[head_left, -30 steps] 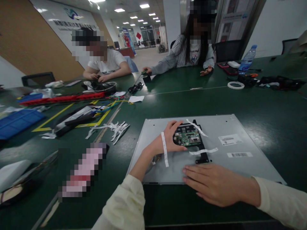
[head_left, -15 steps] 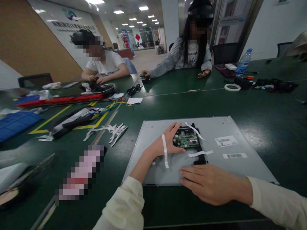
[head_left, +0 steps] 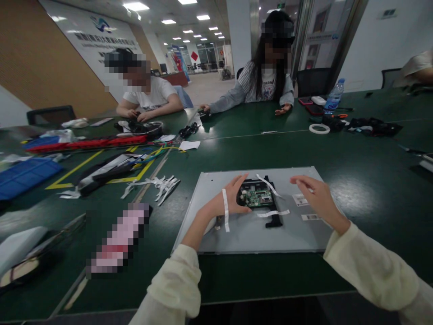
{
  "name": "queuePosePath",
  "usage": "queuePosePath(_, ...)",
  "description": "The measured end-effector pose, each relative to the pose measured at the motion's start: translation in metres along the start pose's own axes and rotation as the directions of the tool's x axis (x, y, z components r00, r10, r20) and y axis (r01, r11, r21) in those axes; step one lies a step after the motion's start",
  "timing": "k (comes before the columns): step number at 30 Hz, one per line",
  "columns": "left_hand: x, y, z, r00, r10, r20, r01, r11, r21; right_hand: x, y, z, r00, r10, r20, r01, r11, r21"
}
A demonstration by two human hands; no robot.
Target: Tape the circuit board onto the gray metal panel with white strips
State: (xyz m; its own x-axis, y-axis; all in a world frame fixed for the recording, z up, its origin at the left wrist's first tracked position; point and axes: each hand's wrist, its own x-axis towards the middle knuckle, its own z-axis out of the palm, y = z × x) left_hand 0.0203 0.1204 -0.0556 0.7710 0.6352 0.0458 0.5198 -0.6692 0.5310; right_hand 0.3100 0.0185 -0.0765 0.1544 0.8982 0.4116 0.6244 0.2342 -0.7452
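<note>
On the green table a flat grey metal panel [head_left: 209, 239] lies face down or face up, I cannot tell which. A green circuit board [head_left: 256, 197] in a black bracket [head_left: 274, 220] sits on it. My left hand [head_left: 225, 198] spans the board's left side, fingers at its upper edge and thumb at its lower edge. One white tape strip [head_left: 225, 212] lies across this hand. Two more strips, an upper tape strip [head_left: 269, 185] and a lower tape strip [head_left: 274, 214], cross the bracket. Above the panel's right part, my right hand [head_left: 316, 198] is raised with its fingers closed, nothing visible in them.
A pile of white strips [head_left: 160, 185] lies left of the panel, near a pixelated pink object [head_left: 118, 239] and a blue basket [head_left: 30, 176]. Across the table are a white tape roll [head_left: 319, 129], a water bottle [head_left: 334, 97] and two seated people.
My right hand has lifted from the panel's front edge up and to the right, its fingers going from flat to closed. My left hand stays at the circuit board. The view has shifted slightly.
</note>
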Motion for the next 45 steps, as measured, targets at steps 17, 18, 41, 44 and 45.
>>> queuePosePath(17, 0.010, 0.004, -0.002, 0.995, 0.057, -0.083, -0.063, 0.996, -0.067, 0.000, 0.021, 0.015, 0.990, -0.016, 0.143, 0.011, 0.999, 0.033)
queuePosePath(18, 0.010, 0.002, 0.000, 0.995, 0.051, -0.091, -0.057, 0.996, -0.067, 0.000, 0.019, 0.014, 0.988, -0.022, 0.151, 0.015, 0.999, 0.044)
queuePosePath(41, 0.004, 0.009, 0.001, 0.999, 0.037, -0.014, -0.038, 0.996, -0.079, -0.004, 0.014, 0.014, 0.988, 0.024, 0.153, -0.032, 0.998, 0.051)
queuePosePath(44, -0.006, 0.005, -0.013, 0.999, 0.013, 0.029, -0.012, 0.999, -0.050, -0.004, 0.017, 0.014, 0.993, 0.028, 0.117, -0.035, 0.998, 0.056)
queuePosePath(45, -0.012, 0.005, -0.019, 0.999, 0.001, 0.037, 0.001, 0.999, -0.036, -0.004, 0.018, 0.014, 0.994, 0.023, 0.108, -0.028, 0.999, 0.045)
